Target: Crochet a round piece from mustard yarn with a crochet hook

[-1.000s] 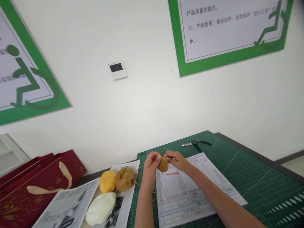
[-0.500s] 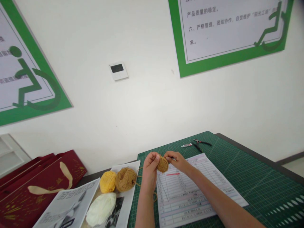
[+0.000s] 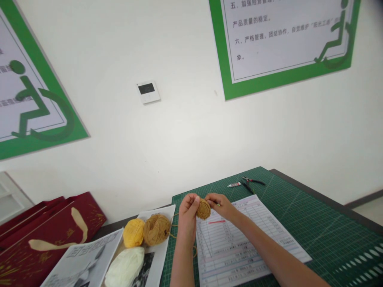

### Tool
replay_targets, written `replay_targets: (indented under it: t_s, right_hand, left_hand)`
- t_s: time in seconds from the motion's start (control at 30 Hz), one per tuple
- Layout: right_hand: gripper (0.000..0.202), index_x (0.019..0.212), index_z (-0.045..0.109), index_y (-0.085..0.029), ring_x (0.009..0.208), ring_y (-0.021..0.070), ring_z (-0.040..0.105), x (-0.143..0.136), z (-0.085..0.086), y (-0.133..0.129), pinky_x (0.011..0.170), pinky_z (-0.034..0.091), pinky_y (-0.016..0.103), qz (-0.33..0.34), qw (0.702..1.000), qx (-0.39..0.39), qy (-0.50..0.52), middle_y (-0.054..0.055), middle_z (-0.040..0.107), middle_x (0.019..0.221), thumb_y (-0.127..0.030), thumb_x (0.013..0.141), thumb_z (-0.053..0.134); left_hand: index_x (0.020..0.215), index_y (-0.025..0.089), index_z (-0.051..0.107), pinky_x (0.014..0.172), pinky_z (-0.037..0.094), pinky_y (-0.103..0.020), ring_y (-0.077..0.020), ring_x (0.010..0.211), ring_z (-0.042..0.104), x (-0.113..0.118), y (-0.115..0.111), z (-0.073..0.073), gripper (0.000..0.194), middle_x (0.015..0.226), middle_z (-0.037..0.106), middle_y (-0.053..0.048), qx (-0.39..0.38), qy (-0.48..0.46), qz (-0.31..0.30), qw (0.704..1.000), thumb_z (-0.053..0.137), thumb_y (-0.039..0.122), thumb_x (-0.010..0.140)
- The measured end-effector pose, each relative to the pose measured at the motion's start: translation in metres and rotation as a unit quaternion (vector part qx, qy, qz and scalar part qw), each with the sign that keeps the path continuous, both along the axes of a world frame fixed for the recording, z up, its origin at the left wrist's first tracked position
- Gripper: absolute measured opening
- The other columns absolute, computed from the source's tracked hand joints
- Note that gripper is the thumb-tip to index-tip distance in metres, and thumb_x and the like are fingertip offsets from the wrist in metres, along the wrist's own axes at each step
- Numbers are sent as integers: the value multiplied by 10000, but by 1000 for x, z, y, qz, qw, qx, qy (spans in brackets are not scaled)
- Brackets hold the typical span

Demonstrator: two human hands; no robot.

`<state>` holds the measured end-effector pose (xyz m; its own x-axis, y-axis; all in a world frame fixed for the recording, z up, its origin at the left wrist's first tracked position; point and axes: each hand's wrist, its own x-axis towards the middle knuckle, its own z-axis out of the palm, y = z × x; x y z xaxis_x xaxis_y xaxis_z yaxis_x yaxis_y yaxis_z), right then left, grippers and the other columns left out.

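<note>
My left hand (image 3: 188,207) pinches the left edge of a round brown crocheted piece (image 3: 204,209), thumb on its near face. At the piece's upper right edge, my right hand (image 3: 218,202) is closed, its fingertips around a thin tool that is mostly hidden. Brown yarn runs between my left hand's side and a brown yarn ball (image 3: 156,229) at the left. Beside that ball lie a yellow ball (image 3: 133,232) and a white ball (image 3: 125,268). Below both hands is a printed sheet (image 3: 239,247) with a red mark on it.
A green cutting mat (image 3: 287,203) covers the table. Pliers (image 3: 253,181), a dark slim tool (image 3: 247,187) and a small tube (image 3: 233,185) lie towards its back. Dark red gift bags (image 3: 56,235) and printed papers (image 3: 85,255) are at the left. Behind rises a white wall.
My right hand has drawn in against the edge of the crocheted piece, which is turned slightly. The whole view has shifted a little.
</note>
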<state>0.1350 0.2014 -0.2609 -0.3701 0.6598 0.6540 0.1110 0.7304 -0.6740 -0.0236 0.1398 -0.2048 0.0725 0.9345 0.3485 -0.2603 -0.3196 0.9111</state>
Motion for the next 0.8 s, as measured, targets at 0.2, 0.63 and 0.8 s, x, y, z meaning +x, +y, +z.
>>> replay_targets:
  t_s: [0.2,0.63,0.8]
  right_hand:
    - [226,1077,654,-149,795,160,684,1,1,-1,709,589,341,-23,999,32,-8,40,699,991,-341,969,602]
    - [167,1012,672,-165,884,180,678,19,24,-14,814,571,392,-158,967,193,-52,42,702,1006,-310,968,601]
    - [138,999,674,-167,913,188,674,22,34,-24,835,564,404,-214,945,227,-99,40,699,1007,-282,965,606]
  left_hand:
    - [1064,158,658,669,582,-360,-179,774,674,0,0,0,201,983,697,-44,-1,-4,0,1000,636,310,934]
    - [1039,155,661,639,577,-340,-165,731,666,0,6,-6,187,944,696,-34,-1,31,23,999,637,308,935]
    - [1051,156,661,647,579,-346,-168,741,668,-1,11,-10,199,962,698,-39,4,63,35,997,634,316,936]
